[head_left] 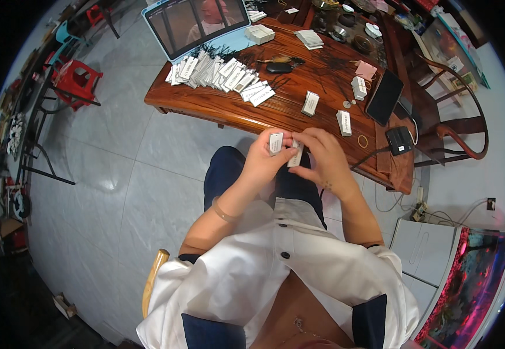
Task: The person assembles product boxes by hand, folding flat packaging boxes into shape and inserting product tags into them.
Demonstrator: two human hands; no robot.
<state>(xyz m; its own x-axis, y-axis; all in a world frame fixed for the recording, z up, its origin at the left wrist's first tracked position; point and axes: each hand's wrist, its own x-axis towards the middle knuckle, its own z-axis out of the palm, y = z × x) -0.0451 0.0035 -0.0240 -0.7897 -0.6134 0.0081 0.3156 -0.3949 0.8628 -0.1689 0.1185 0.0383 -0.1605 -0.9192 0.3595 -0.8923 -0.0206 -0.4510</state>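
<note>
My left hand [258, 158] is closed around a small white hang tag [276, 143], its printed face turned up. Beside it, my right hand [326, 156] grips a narrow stack of hang tags [295, 157] between fingers and thumb. My left thumb reaches across and touches that stack. Both hands are held above my lap, just off the table's near edge. On the wooden table [206, 103], a heap of white hang tags [217, 72] with black strings spreads out at the left. Closest to my hands on the tabletop are two small tag stacks, one ahead [310, 103] and one to the right [344, 123].
A blue-framed tablet [197, 26] stands at the far left. A black key fob [279, 68] lies mid-table. To the right are a dark phone [384, 98], a black box with cables [399, 141] and a yellow rubber band [362, 141]. A wooden chair [464, 128] stands beyond.
</note>
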